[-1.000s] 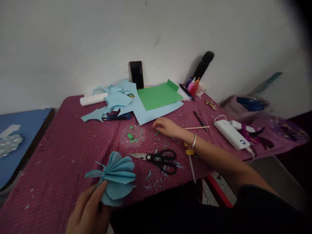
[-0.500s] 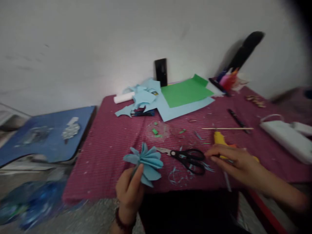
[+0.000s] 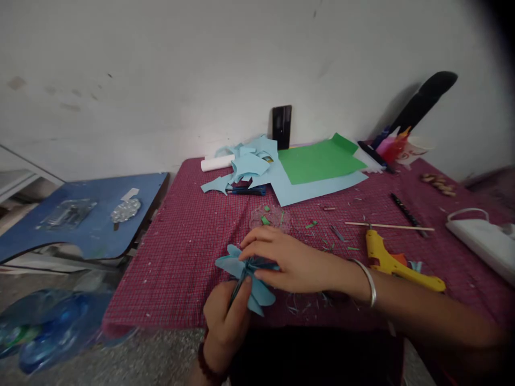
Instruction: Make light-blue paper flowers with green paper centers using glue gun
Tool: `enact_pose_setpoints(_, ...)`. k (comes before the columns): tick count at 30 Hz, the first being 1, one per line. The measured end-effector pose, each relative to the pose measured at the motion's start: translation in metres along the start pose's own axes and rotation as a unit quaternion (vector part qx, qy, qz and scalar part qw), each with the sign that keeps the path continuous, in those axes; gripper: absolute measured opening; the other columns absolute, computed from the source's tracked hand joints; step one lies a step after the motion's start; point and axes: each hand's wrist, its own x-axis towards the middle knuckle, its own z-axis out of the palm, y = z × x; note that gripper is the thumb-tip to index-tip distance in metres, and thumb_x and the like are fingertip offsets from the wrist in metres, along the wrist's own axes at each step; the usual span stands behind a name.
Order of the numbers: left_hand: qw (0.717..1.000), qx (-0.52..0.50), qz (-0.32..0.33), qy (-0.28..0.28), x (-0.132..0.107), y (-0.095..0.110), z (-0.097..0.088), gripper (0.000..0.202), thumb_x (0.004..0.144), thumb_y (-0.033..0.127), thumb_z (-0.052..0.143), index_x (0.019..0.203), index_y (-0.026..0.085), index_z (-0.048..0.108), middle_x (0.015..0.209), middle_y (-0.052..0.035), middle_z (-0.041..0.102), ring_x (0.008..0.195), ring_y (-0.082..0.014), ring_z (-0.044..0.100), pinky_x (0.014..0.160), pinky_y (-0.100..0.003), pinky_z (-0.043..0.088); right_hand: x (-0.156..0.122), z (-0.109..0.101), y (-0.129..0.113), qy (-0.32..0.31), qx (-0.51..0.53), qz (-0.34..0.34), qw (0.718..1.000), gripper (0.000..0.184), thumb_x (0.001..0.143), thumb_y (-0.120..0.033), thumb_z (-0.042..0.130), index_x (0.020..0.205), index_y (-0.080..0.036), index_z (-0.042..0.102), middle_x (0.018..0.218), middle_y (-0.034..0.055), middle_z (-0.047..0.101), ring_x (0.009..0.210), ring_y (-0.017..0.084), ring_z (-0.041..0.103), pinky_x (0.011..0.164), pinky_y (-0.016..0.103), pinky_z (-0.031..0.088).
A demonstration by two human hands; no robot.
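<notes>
A light blue paper flower (image 3: 262, 294) with several rounded petals is over the front of the table. My left hand (image 3: 227, 316) is closed around its thin dark stem, just under the petals. From the right, my right hand (image 3: 277, 257) reaches across, its fingers and thumb closed on the petals near the flower's middle. That hand and forearm hide the black-handled scissors and part of the flower. Fine blue paper strips (image 3: 300, 304) lie on the cloth below the right wrist. A yellow glue gun (image 3: 388, 260) rests beyond the right forearm.
Green paper (image 3: 322, 161), blue sheets and scraps (image 3: 249, 166), and a white roll (image 3: 217, 163) lie at the back. A phone (image 3: 281, 127) leans on the wall. A wooden stick (image 3: 390, 226), pen (image 3: 406, 212) and white box (image 3: 483, 241) are right; a blue table (image 3: 100, 230) stands left.
My right hand has moved left from beside the scissors' handles onto the flower's petals. The left hand keeps hold of the stem. The view has shifted slightly.
</notes>
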Motion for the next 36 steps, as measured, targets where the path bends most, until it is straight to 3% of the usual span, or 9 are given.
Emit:
enact_pose_setpoints(7,0.999,0.001,0.015,-0.043,0.002,0.003,-0.011,0.042,0.084,0.005,0.062,0.123,0.02,0.061,0.09,-0.0068,0.067,0.078,-0.0166,0.061,0.069,-0.028,0.049,0.004,0.007,-0.004,0.015,-0.04,0.033,0.999,0.02,0.083,-0.01,0.062,0.101,-0.015,0.06,0.111,0.0079,0.061,0.106,0.02,0.052,0.096,0.035,0.038)
enact_pose_setpoints(13,0.999,-0.001,0.02,-0.031,0.004,0.01,-0.01,0.043,0.081,0.002,0.062,0.12,0.018,0.059,0.079,-0.0031,0.065,0.07,-0.0136,0.061,0.064,-0.025,0.048,0.003,0.016,-0.006,0.014,-0.07,0.049,0.996,0.005,0.084,-0.017,0.062,0.087,-0.017,0.057,0.091,0.0035,0.062,0.092,0.02,0.052,0.089,0.036,0.037)
enact_pose_setpoints(18,0.992,-0.069,-0.109,0.003,0.014,0.023,-0.017,0.027,0.081,0.012,0.062,0.107,0.018,0.055,0.069,0.0027,0.057,0.055,-0.0095,0.053,0.051,-0.02,0.045,0.002,0.021,-0.007,0.012,-0.062,0.042,0.997,0.002,0.085,-0.017,0.059,0.085,-0.018,0.057,0.085,0.0021,0.061,0.087,0.019,0.053,0.088,0.036,0.036)
enact_pose_setpoints(20,0.981,-0.119,-0.155,-0.009,0.022,0.025,-0.025,0.02,0.081,0.013,0.062,0.099,0.018,0.055,0.07,0.0027,0.056,0.056,-0.0089,0.052,0.051,-0.02,0.046,0.002,0.023,-0.007,0.017,-0.054,0.038,0.998,0.003,0.086,-0.017,0.058,0.084,-0.019,0.057,0.084,0.002,0.062,0.087,0.019,0.053,0.089,0.036,0.036)
enact_pose_setpoints(23,0.971,-0.147,-0.18,-0.058,0.034,0.024,-0.036,0.015,0.082,0.007,0.059,0.079,0.019,0.051,0.066,0.0037,0.052,0.057,-0.0079,0.05,0.052,-0.019,0.043,0.003,0.025,-0.007,0.024,-0.047,0.03,0.998,0.004,0.087,-0.016,0.059,0.084,-0.019,0.057,0.085,0.0017,0.062,0.087,0.019,0.054,0.09,0.036,0.035)
enact_pose_setpoints(26,0.973,-0.136,-0.177,-0.061,0.039,0.021,-0.042,0.018,0.082,0.005,0.057,0.074,0.019,0.048,0.066,0.0034,0.053,0.059,-0.0079,0.052,0.053,-0.018,0.043,0.004,0.027,-0.007,0.032,-0.05,0.022,0.998,0.005,0.087,-0.015,0.059,0.083,-0.019,0.057,0.083,0.0011,0.062,0.084,0.018,0.054,0.09,0.036,0.035)
enact_pose_setpoints(31,0.978,-0.112,-0.164,-0.058,0.037,0.021,-0.045,0.017,0.081,0.004,0.056,0.076,0.018,0.049,0.072,0.0014,0.057,0.064,-0.0084,0.056,0.057,-0.018,0.046,0.006,0.028,-0.008,0.035,-0.054,0.021,0.998,0.006,0.085,-0.015,0.06,0.083,-0.018,0.057,0.081,0.0005,0.061,0.083,0.018,0.055,0.09,0.036,0.035)
enact_pose_setpoints(36,0.991,-0.051,-0.115,-0.044,0.035,0.019,-0.047,0.014,0.079,0.003,0.059,0.08,0.017,0.056,0.11,-0.0097,0.061,0.091,-0.0158,0.063,0.076,-0.027,0.054,0.007,0.027,-0.007,0.026,-0.048,0.017,0.998,0.006,0.087,-0.015,0.06,0.083,-0.019,0.056,0.082,0.0003,0.062,0.084,0.017,0.055,0.092,0.036,0.034)
